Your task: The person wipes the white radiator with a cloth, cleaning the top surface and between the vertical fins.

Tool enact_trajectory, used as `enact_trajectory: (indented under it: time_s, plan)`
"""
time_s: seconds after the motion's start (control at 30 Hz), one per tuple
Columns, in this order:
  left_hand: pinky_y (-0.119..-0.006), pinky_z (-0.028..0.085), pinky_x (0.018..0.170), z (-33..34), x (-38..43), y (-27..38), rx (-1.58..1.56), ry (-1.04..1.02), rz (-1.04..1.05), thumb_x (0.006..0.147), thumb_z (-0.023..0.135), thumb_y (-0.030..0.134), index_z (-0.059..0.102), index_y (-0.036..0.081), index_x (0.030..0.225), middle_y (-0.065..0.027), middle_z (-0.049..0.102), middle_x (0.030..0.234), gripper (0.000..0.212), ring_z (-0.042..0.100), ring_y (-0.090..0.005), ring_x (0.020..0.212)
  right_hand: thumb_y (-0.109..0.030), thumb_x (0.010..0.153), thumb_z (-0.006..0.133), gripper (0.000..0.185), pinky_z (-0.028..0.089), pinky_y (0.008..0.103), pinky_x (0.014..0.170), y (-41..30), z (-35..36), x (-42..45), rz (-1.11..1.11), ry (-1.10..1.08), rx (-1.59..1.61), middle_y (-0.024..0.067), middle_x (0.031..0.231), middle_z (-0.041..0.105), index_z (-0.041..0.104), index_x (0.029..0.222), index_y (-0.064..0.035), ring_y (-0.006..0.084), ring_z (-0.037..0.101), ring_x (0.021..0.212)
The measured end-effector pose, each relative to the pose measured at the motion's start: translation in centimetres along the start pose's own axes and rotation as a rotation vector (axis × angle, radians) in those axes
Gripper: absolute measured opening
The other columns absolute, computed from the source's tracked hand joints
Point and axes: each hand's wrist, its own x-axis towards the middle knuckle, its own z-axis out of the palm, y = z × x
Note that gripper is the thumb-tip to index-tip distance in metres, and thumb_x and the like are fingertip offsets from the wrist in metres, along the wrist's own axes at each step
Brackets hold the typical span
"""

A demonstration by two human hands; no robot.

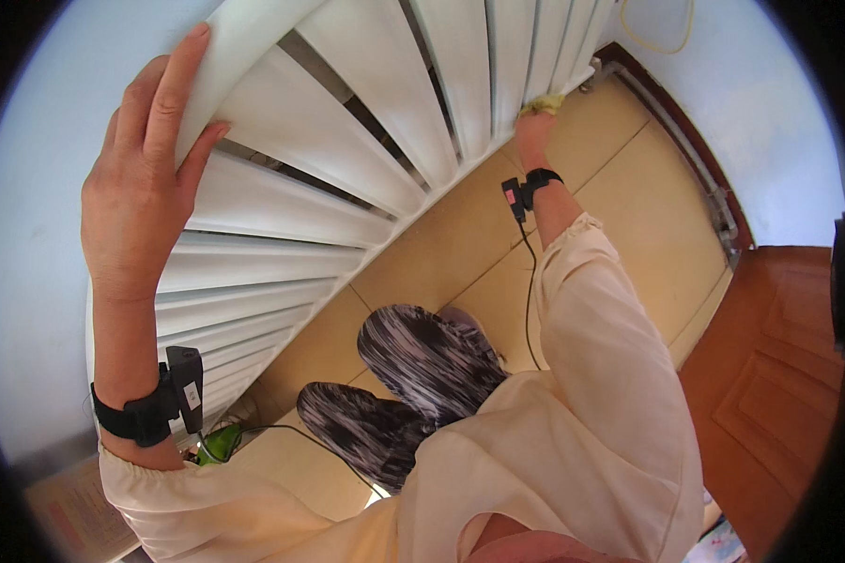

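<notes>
A white slatted wall radiator runs across the upper left in front of me. My left hand rests on the radiator's top edge, its fingers over the rim and the thumb on the front side. Low down by the radiator's far bottom end, my right hand grips a yellow cloth. The cloth is against the lower part of the slats; most of it is hidden by the hand. Each wrist wears a black strap with a small cabled device, the left one and the right one.
Tan floor tiles lie below. A grey pipe follows the dark red skirting at the right wall, near a brown panelled wooden door. A green object stands by the near radiator end. A yellow cord hangs at top right.
</notes>
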Motion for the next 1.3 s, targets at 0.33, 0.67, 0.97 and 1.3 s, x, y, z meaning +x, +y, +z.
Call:
enact_trajectory:
  time_s: [0.33,0.67,0.97,1.3]
  plan:
    - [-0.033,0.056,0.072,-0.6,0.3,-0.2,0.047,-0.087,-0.063,0.081,0.067,0.026,0.031,0.025,0.142,-0.0045,0.053,0.122,0.071,0.06,-0.023,0.094,-0.036,0.082,0.059,0.04,0.05,0.0444,0.07,2.3,-6.6,9.4,0.197,-0.789,0.321,0.02,0.089,0.065,0.06,0.103,-0.0024,0.0353,0.063,0.078]
    - [-0.03,0.057,0.067,-0.2,0.7,0.0,-0.019,-0.035,-0.003,0.079,0.068,0.026,0.032,0.022,0.142,-0.0026,0.053,0.118,0.072,0.06,-0.021,0.086,-0.03,0.092,0.051,0.034,0.042,0.0466,0.076,-16.5,-20.4,26.1,-0.301,-0.032,0.527,0.028,0.095,0.056,0.056,0.098,0.0038,0.0428,0.054,0.087]
    - [-0.03,0.057,0.067,-0.4,-1.2,-0.2,-0.034,-0.073,-0.028,0.078,0.069,0.021,0.035,0.022,0.14,-0.0004,0.055,0.118,0.071,0.061,-0.0194,0.092,-0.044,0.093,0.044,0.053,0.043,0.0483,0.082,-9.5,-7.8,14.3,-0.229,0.297,0.334,0.0273,0.108,0.056,0.06,0.102,0.0059,0.0454,0.052,0.097]
    - [-0.03,0.058,0.067,-1.4,-1.5,-0.7,-0.024,-0.075,-0.015,0.078,0.07,0.021,0.034,0.023,0.141,-0.0022,0.056,0.122,0.073,0.063,-0.0204,0.094,-0.029,0.091,0.05,0.036,0.044,0.0484,0.088,2.8,2.1,6.2,0.025,0.078,0.12,0.0281,0.103,0.059,0.065,0.098,0.0042,0.0457,0.055,0.089]
